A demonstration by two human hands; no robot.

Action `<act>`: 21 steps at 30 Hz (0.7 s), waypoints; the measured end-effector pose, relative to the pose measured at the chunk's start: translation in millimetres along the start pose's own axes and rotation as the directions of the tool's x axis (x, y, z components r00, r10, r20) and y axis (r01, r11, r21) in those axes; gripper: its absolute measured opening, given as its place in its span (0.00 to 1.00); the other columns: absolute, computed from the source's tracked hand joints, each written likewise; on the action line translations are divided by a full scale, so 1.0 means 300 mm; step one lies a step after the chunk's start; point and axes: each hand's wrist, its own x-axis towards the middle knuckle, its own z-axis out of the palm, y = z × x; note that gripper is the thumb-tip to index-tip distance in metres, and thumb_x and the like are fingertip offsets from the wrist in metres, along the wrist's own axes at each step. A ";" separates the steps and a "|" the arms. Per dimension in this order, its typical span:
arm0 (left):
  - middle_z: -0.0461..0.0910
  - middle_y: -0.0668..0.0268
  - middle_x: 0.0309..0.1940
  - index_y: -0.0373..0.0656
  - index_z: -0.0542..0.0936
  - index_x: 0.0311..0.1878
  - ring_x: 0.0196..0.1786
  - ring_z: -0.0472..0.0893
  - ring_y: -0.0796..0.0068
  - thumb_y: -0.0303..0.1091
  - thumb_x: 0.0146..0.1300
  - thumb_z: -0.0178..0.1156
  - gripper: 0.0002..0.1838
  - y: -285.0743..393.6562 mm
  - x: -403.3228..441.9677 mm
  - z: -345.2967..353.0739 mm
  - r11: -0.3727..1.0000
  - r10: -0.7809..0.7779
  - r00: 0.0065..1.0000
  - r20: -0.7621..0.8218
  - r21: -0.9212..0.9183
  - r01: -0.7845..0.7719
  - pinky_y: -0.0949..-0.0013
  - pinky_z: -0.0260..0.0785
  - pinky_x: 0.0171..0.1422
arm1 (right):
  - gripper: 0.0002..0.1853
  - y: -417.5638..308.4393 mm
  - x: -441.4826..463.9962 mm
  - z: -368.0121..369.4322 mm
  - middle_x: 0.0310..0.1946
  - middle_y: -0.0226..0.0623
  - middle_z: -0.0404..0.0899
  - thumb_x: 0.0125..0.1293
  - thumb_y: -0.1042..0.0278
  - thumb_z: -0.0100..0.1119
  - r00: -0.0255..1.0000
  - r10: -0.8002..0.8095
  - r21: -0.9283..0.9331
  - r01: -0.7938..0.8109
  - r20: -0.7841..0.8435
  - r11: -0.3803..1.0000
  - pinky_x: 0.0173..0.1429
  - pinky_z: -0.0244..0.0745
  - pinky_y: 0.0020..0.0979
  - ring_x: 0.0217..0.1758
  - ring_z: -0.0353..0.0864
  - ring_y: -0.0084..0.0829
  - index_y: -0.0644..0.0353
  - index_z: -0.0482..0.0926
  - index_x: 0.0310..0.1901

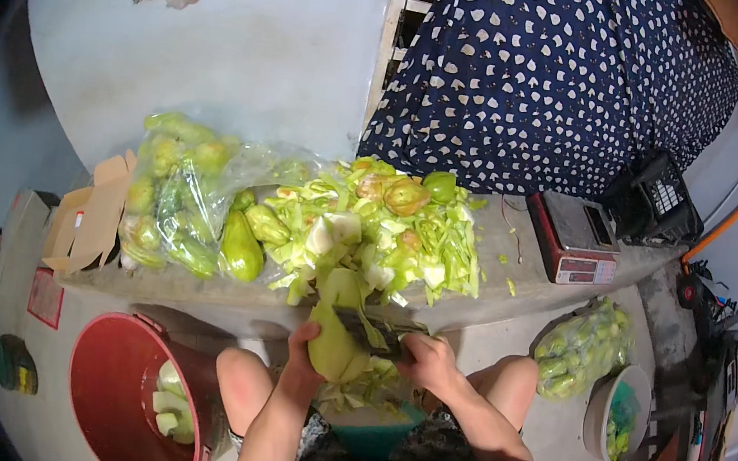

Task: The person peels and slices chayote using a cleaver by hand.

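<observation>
A large pale-green chayote (337, 334) is gripped in my left hand (306, 349), its upper part partly peeled. Closed around a handle, my right hand (429, 362) holds a dark-bladed knife (373, 333) against the chayote's right side. A strip of peel stands up beside the blade. Just beyond, a heap of green peelings (411, 258) covers part of the concrete ledge (492, 313). Whole chayotes lie around the heap, including a green one (242, 246) at its left. Between my knees sits a teal basin (373, 433) with peelings on it.
At the left stands a red bucket (88, 381) with peeled pieces inside. A clear bag of chayotes (177, 195) and a cardboard box (88, 217) rest on the ledge. Toward the right are a red scale (571, 238), another filled bag (585, 351) and a grey tub (599, 421).
</observation>
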 end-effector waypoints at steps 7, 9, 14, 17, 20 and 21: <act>0.74 0.51 0.56 0.39 0.65 0.65 0.57 0.76 0.53 0.47 0.50 0.61 0.40 -0.008 -0.017 0.058 0.993 -0.042 0.999 -0.031 0.105 0.045 0.51 0.70 0.61 | 0.10 0.079 0.038 0.024 0.22 0.50 0.78 0.51 0.71 0.64 0.910 0.393 -0.193 -0.364 0.136 0.911 0.32 0.73 0.47 0.28 0.78 0.56 0.60 0.77 0.35; 0.74 0.52 0.56 0.40 0.64 0.66 0.58 0.75 0.54 0.48 0.53 0.60 0.39 -0.005 -0.019 0.073 0.996 -0.023 1.000 0.000 0.089 0.023 0.51 0.70 0.62 | 0.10 0.059 0.036 0.022 0.22 0.50 0.77 0.51 0.71 0.65 0.908 0.404 -0.129 -0.390 0.114 0.912 0.32 0.74 0.46 0.29 0.79 0.54 0.60 0.77 0.36; 0.74 0.55 0.57 0.41 0.64 0.66 0.59 0.74 0.56 0.51 0.60 0.54 0.35 -0.029 0.016 -0.079 0.992 0.106 0.975 -0.194 -0.044 -0.117 0.51 0.69 0.63 | 0.15 0.045 0.004 0.024 0.27 0.46 0.80 0.49 0.65 0.70 0.898 0.424 0.010 -0.428 0.118 0.904 0.32 0.75 0.45 0.29 0.80 0.50 0.62 0.77 0.37; 0.73 0.56 0.58 0.42 0.66 0.66 0.59 0.74 0.57 0.52 0.64 0.51 0.32 -0.029 0.035 -0.124 0.987 0.161 0.946 -0.280 0.026 -0.160 0.51 0.68 0.64 | 0.23 0.064 -0.050 0.026 0.29 0.36 0.78 0.34 0.67 0.73 0.996 -0.033 -0.043 0.037 0.085 0.998 0.31 0.75 0.39 0.29 0.80 0.41 0.56 0.80 0.38; 0.74 0.55 0.58 0.41 0.67 0.64 0.58 0.75 0.57 0.52 0.63 0.52 0.32 0.005 0.010 -0.004 0.993 0.116 0.957 -0.266 0.024 -0.113 0.51 0.68 0.64 | 0.25 0.055 -0.072 0.040 0.31 0.35 0.78 0.30 0.67 0.72 0.976 -0.156 -0.042 0.164 0.149 0.986 0.31 0.75 0.38 0.31 0.80 0.39 0.54 0.81 0.38; 0.74 0.54 0.57 0.41 0.67 0.64 0.58 0.76 0.57 0.52 0.62 0.53 0.32 -0.001 0.011 -0.035 0.995 0.095 0.966 -0.240 0.020 -0.093 0.51 0.69 0.63 | 0.26 0.023 -0.051 0.023 0.29 0.34 0.77 0.30 0.68 0.70 0.963 -0.176 -0.085 0.196 0.205 0.977 0.31 0.75 0.38 0.30 0.80 0.39 0.52 0.81 0.40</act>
